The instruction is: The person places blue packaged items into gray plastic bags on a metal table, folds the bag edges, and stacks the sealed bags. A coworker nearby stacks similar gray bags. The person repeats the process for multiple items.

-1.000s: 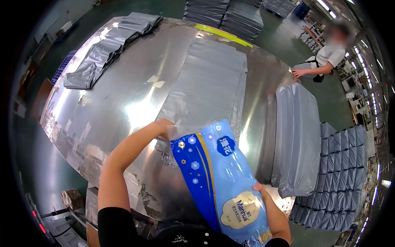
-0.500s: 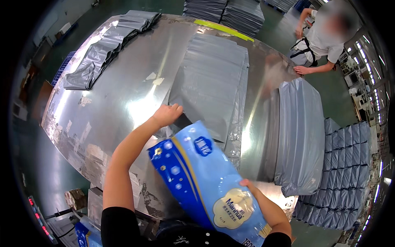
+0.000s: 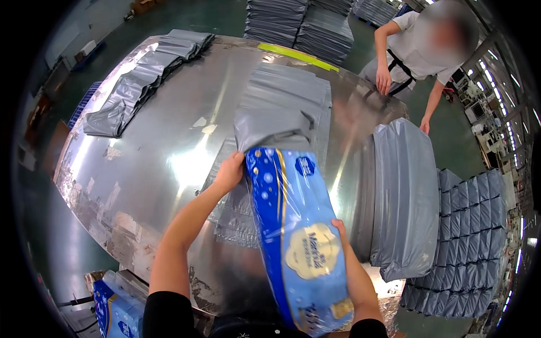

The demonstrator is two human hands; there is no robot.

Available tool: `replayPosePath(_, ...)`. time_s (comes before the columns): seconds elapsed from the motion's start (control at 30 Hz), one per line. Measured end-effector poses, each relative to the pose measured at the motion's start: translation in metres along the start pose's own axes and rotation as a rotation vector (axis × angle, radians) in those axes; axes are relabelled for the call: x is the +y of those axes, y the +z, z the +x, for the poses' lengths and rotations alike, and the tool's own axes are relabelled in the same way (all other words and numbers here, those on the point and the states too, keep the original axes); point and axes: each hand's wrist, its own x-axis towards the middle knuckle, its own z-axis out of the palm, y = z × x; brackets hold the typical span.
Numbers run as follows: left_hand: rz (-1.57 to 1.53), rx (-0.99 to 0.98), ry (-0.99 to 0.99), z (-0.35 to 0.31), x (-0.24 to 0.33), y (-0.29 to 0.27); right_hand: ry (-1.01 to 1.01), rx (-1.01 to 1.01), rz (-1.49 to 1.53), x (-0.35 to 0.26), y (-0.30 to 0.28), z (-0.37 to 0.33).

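The right hand [image 3: 341,232] grasps the blue pack [image 3: 301,217] by its edge, between the hands; the left hand [image 3: 230,171] curls at its far corner, gripping what I cannot tell. Just beyond those fingers, the grey bag [image 3: 262,125], flat 1 second ago, bunches up; farther right, a co-worker [image 3: 414,42] stands closer

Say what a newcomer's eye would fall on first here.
Likely the long blue plastic-wrapped package at near centre, right fingers on its right edge, left fingers at its far left corner. Next, grey plastic bags beyond it on the shiny metal table, and a co-worker at far right.
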Motion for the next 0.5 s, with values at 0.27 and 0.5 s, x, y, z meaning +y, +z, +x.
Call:
replayPosePath(0.27, -0.091, 0.372, -0.179, 0.043, -0.035, 0.031, -0.422, 0.437, -0.938, 0.008, 0.031, 0.059)
replayPosePath(0.5, -0.168, 0.180, -0.234, 0.027, -0.052, 0.048, -0.692, 0.481, -0.928, -0.077, 0.039, 0.210)
